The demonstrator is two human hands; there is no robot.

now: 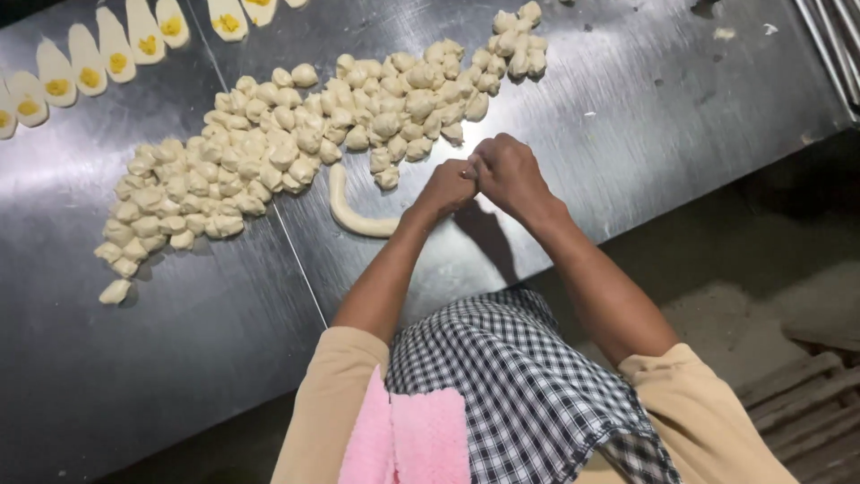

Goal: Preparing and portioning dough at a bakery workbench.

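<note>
I saw the dough rope lying just below the pile of dough pieces, its end at my left hand; that hand was closed, pinching dough against my curled right hand, forearms converging over the steel table

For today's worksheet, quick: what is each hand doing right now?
Left hand: closed, pinching the end of the dough rope.
Right hand: closed against the left; what its fingers hold cannot be told.

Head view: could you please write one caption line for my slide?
Both hands, left hand and right hand, pinch dough beside a dough rope and heaped dough pieces on a steel table.
</note>
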